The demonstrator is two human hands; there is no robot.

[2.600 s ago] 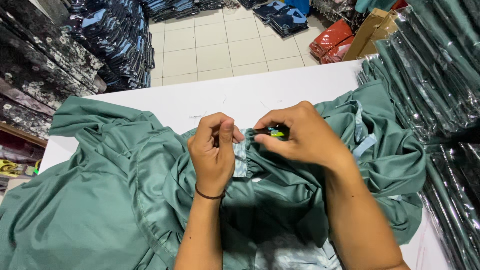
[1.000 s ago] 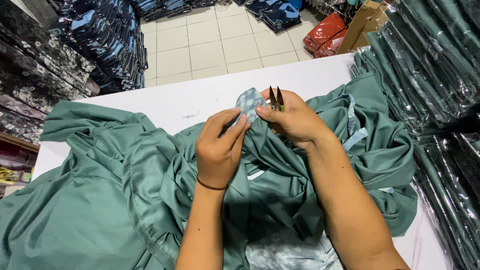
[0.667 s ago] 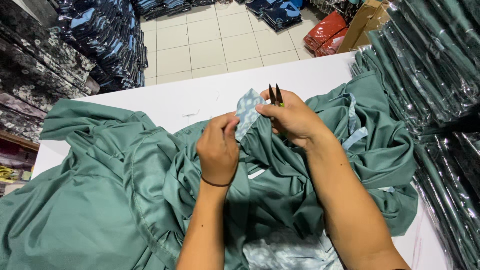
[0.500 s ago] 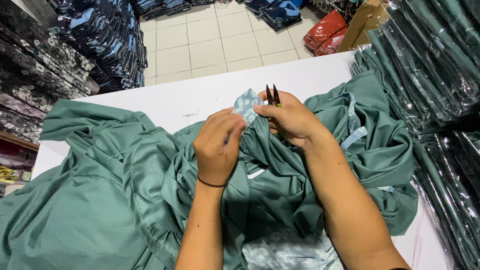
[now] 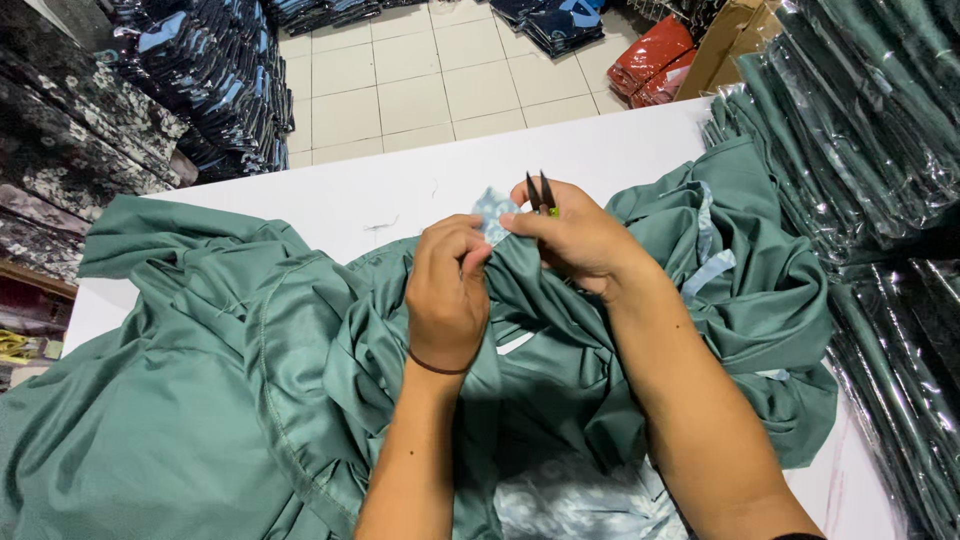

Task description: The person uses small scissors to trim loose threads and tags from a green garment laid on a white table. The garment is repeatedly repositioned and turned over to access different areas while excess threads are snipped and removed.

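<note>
Pinching a pale blue patterned fabric tab (image 5: 492, 213), both hands' fingers (image 5: 470, 248) close above crumpled green garment (image 5: 250, 380).

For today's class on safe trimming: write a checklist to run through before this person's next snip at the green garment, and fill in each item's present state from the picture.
1. Left hand pinches the light blue patterned piece: ok.
2. Right hand holds the thread snips, tips pointing away from the person: ok.
3. Left fingertips apart from the blades: ok.
4. Blades open or shut: cannot tell.
5. Green garment supported on the white table: ok.
6. Loose thread at the cut spot: cannot tell, too small.
</note>
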